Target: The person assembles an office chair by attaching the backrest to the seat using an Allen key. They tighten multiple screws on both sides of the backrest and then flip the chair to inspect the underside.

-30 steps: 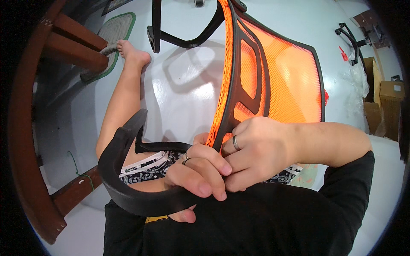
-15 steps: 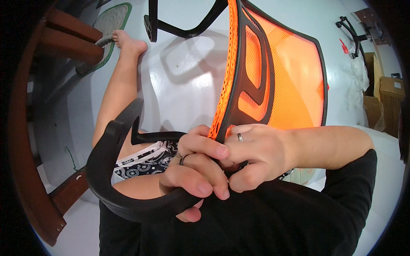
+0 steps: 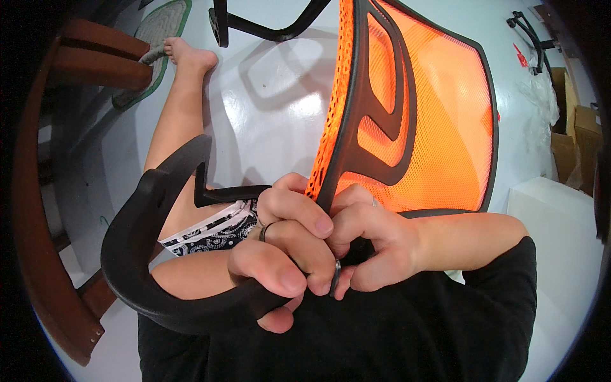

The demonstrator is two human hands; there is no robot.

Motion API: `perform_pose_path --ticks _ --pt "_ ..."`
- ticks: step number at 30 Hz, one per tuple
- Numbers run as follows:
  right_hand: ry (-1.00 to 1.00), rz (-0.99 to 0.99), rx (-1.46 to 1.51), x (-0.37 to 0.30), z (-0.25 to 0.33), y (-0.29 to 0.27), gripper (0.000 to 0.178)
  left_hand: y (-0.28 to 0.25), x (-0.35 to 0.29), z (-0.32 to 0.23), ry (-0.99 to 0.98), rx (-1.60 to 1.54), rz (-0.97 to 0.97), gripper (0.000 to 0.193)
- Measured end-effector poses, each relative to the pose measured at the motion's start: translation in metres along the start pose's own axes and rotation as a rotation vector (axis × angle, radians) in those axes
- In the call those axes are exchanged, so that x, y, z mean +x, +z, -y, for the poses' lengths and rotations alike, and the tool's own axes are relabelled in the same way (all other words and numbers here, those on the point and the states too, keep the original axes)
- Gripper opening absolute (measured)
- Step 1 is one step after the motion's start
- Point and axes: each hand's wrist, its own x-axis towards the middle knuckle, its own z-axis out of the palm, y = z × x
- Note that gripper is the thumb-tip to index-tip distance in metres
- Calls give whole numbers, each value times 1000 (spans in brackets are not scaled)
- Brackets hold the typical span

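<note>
A tilted, black-framed orange mesh backrest [image 3: 445, 121] has a curved black armrest [image 3: 124, 254] left of its near end.

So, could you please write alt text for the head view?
A person's left fingers hold a curved black armrest, meeting the right fingers at the near corner of an orange mesh chair back. A bare leg is stretched over the pale floor.

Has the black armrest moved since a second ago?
Yes: the black armrest has shifted left in the view, closer to the brown wooden post.
</note>
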Motion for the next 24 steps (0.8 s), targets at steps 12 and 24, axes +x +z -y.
perform_pose_path --ticks 12,24 --pt "-101 -317 -125 -6 0 30 30 4 -2 1 40 66 -83 50" --pt "-14 -232 -776 -19 31 22 15 -7 7 -4 -125 11 80 53"
